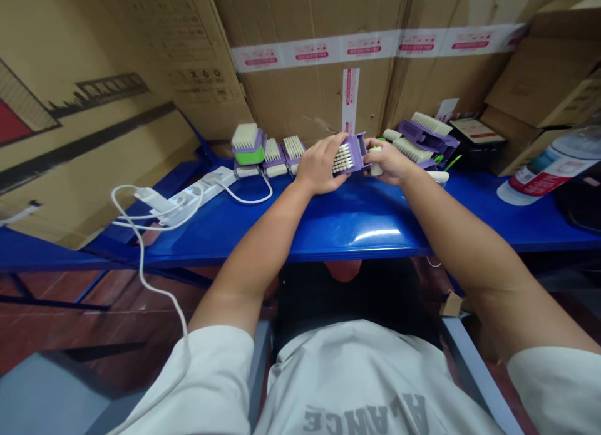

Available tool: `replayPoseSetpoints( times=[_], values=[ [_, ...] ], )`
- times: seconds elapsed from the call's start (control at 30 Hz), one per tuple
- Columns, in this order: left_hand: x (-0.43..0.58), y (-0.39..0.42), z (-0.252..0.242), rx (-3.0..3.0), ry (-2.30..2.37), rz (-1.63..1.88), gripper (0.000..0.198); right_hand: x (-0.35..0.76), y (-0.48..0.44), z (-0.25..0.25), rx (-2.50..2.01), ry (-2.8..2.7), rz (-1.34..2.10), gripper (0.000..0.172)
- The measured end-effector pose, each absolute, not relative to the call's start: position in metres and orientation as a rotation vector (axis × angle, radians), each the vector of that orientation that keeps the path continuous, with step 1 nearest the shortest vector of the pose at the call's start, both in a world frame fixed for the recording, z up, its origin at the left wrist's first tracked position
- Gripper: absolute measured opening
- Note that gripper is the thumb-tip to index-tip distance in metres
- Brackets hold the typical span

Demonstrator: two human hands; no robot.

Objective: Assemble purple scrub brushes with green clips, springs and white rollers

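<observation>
My left hand point(319, 166) grips a purple scrubbing brush point(353, 154) with white bristles, tilted so the bristles face left. My right hand point(389, 163) closes on a small white cylindrical piece point(375, 166) right next to the brush's purple end. Left of my hands stand a green-and-purple brush point(247, 141) and two purple brushes point(283, 152) in a row on white bases. Right of my hands lies a heap of purple brushes point(422, 134), partly hidden behind my right hand.
The blue metal table point(357, 225) runs across the view, backed by taped cardboard boxes point(305, 66). A white power strip point(188, 200) with white cables lies at the left. A large plastic bottle point(554, 166) lies at the right, beside a dark box point(476, 141).
</observation>
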State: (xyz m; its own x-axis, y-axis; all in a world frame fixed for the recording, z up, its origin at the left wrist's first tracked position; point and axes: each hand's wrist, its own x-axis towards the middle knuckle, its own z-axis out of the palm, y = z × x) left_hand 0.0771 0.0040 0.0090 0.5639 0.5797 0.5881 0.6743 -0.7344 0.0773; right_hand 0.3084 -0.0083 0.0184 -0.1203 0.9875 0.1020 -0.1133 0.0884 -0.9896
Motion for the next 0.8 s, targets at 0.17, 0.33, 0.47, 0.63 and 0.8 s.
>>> replayPoseSetpoints(
  times=[0.17, 0.33, 0.47, 0.63, 0.8],
  values=[
    [0.077, 0.006, 0.008, -2.631, -1.052, -0.93, 0.096, 0.315, -0.009, 0.021, -0.955, -1.234, 1.296, 0.043],
    [0.077, 0.003, 0.01, -2.638, -1.03, -0.89, 0.092, 0.311, -0.007, 0.018, -1.027, -1.269, 1.264, 0.047],
    [0.079, 0.001, 0.011, -2.673, -0.955, -0.771, 0.093, 0.308, -0.005, 0.013, -1.044, -1.344, 1.093, 0.052],
    [0.083, 0.002, 0.011, -2.689, -0.882, -0.687, 0.096, 0.313, 0.002, 0.006, -1.119, -1.441, 0.802, 0.051],
    [0.082, 0.0, 0.012, -2.691, -0.859, -0.649, 0.096, 0.313, 0.005, 0.004, -1.183, -1.428, 0.694, 0.045]
  ],
)
